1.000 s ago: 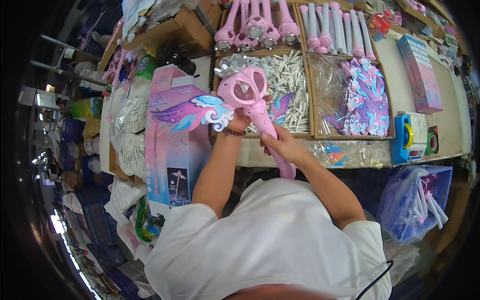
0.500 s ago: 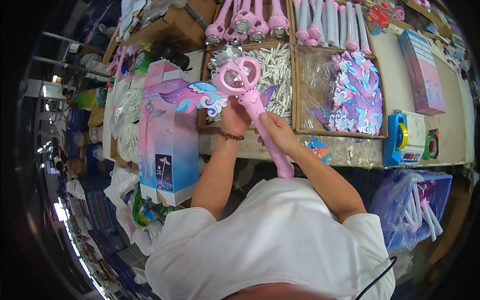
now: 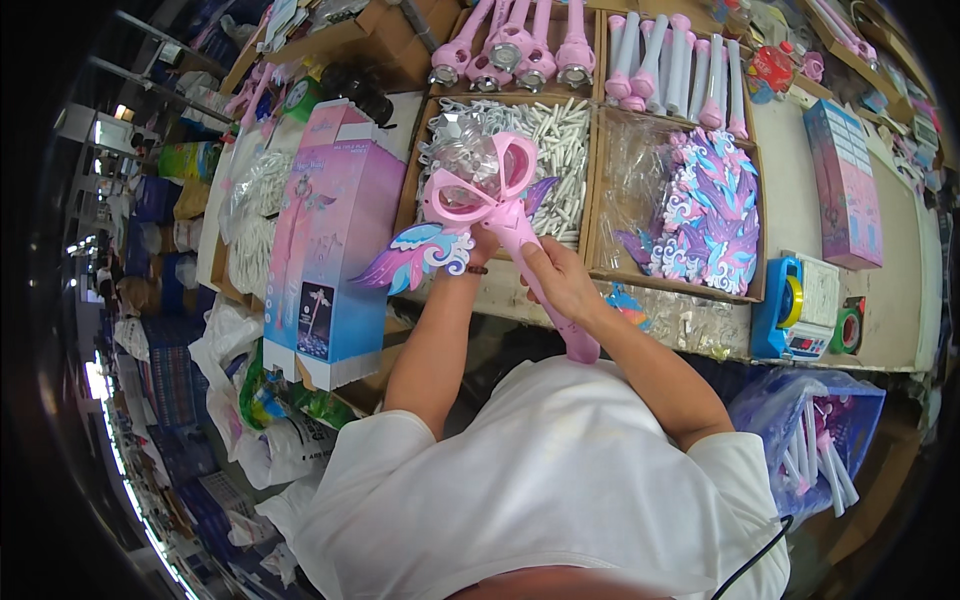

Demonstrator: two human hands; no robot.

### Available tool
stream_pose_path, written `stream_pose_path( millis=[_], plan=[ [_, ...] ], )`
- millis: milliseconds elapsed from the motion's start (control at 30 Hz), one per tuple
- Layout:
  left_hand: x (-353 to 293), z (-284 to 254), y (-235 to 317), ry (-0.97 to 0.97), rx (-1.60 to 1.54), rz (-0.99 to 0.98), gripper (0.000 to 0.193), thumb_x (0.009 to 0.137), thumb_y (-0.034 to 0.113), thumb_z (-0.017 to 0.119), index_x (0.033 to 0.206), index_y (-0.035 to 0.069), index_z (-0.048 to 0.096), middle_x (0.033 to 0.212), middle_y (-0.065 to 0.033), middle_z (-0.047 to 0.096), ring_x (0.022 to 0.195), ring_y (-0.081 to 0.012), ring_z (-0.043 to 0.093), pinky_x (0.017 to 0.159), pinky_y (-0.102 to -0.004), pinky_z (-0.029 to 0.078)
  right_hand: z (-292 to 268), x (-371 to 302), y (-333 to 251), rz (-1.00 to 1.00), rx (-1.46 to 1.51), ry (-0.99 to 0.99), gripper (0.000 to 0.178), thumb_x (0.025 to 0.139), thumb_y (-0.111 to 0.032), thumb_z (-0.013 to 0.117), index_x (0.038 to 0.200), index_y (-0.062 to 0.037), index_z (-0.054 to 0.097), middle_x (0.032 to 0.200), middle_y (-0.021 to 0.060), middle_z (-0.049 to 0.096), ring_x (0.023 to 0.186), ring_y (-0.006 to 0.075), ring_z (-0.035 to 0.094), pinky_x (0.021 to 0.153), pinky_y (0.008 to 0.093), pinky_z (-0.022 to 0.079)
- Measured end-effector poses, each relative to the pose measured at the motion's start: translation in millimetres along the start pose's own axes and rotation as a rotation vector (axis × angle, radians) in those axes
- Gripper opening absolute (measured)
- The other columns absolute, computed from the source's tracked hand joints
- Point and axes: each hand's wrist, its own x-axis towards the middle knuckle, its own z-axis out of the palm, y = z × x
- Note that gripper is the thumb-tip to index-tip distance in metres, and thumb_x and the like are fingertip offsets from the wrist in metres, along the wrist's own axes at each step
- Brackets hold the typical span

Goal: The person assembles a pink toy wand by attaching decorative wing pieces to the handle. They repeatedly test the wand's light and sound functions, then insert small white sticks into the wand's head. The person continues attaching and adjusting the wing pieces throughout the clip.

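A pink toy wand [image 3: 530,250] slants in front of my body, its ring-shaped head with a clear centre pointing away from me. Colourful wings stand out at both sides of the head; the larger, pink, purple and blue wing [image 3: 405,257] is on the left. My right hand [image 3: 562,282] is closed around the handle, thumb on top. Behind the base of the head, my left hand [image 3: 484,243] supports the wand, its fingers mostly hidden by it. The lower end of the handle reaches down to my white shirt.
Beyond the wand are cardboard trays holding white sticks [image 3: 562,150], loose wings [image 3: 705,215], pink wand parts [image 3: 575,50] and pale tubes [image 3: 680,75]. An upright printed box [image 3: 335,250] stands left, another box [image 3: 845,185] right. A blue tape dispenser [image 3: 775,315] sits near the table's right front.
The wand's head has tilted and turned in my hands, so its rings face differently and the left wing hangs lower. My right hand stays on the handle. The whole view has shifted slightly.
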Motion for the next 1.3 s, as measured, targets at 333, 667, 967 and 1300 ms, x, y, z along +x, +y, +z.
stream_pose_path(
  millis=[333, 667, 967, 1300],
  plan=[
    [29.6, 27.2, 32.8, -0.398, -1.135, 0.079, 0.070, 0.084, 0.041, 0.059, 0.140, 0.008, 0.032, 0.145, -0.0185, 0.030, 0.136, -0.0383, 0.024, 0.107, -0.0622, 0.021, 1.5, -8.8, 5.0, -0.064, 0.030, -0.056, 0.047, 0.094, -0.043, 0.047, 0.103, 0.0022, 0.054, 0.076, 0.0059, 0.055, 0.063, 0.0119, 0.053, 0.058, 0.0278, 0.048],
    [22.8, 27.1, 26.2, -0.115, -1.168, -0.031, 0.069, 0.085, 0.041, 0.059, 0.139, 0.009, 0.033, 0.143, -0.0180, 0.033, 0.135, -0.0376, 0.026, 0.107, -0.0624, 0.021, 2.4, -14.8, 4.6, -0.148, 0.104, -0.023, 0.041, 0.095, -0.040, 0.048, 0.105, -0.0004, 0.053, 0.081, 0.0041, 0.055, 0.067, 0.0098, 0.052, 0.061, 0.0255, 0.047],
    [-9.4, 38.2, 3.2, -0.012, -1.202, -0.095, 0.067, 0.085, 0.041, 0.058, 0.139, 0.009, 0.035, 0.142, -0.0175, 0.035, 0.134, -0.0369, 0.028, 0.107, -0.0625, 0.021, 9.1, -12.7, 11.1, -0.214, -0.032, 0.084, 0.035, 0.096, -0.035, 0.046, 0.101, -0.0008, 0.052, 0.078, 0.0034, 0.056, 0.063, 0.0092, 0.054, 0.056, 0.0231, 0.046],
    [11.1, 39.0, 20.0, -0.128, -1.219, -0.103, 0.065, 0.085, 0.042, 0.058, 0.138, 0.010, 0.036, 0.140, -0.0171, 0.038, 0.133, -0.0362, 0.030, 0.107, -0.0626, 0.021, 13.0, -13.3, 9.2, -0.146, 0.034, 0.032, 0.044, 0.094, -0.039, 0.050, 0.109, 0.0020, 0.051, 0.083, 0.0038, 0.055, 0.068, 0.0103, 0.051, 0.063, 0.0252, 0.045]
  ],
)
